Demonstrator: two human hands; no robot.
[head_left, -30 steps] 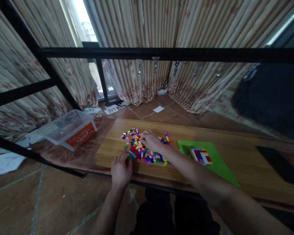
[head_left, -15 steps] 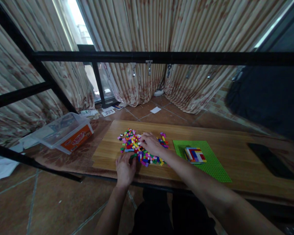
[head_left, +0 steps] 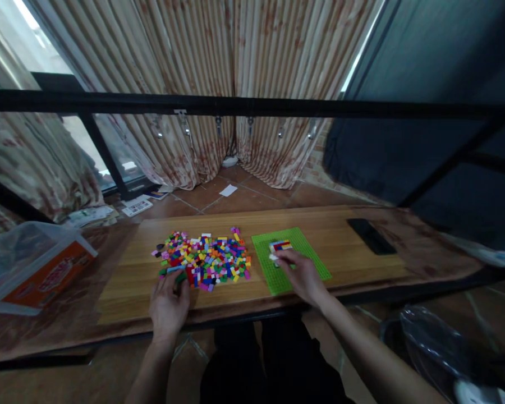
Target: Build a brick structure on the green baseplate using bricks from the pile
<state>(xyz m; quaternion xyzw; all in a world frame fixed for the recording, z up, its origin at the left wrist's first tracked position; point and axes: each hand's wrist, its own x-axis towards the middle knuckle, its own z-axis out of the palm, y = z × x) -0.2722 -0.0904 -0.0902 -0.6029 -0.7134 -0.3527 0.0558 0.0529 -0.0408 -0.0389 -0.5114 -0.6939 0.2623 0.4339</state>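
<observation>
My left hand rests at the near left edge of the brick pile, its fingers closed round a dark green brick. My right hand is over the green baseplate, pinching a small white brick at the left side of a low block of built bricks. That block shows red, blue, yellow and white on top; my fingers hide its near part. Whether the white brick touches the block, I cannot tell.
A black phone-like slab lies on the wooden board to the right. At the left stands a clear plastic bin with an orange label. A dark rail crosses beyond the board.
My right hand has moved from the brick pile to the built block on the baseplate, with a white brick in its fingers. The view has turned right; my left hand stays by the pile.
</observation>
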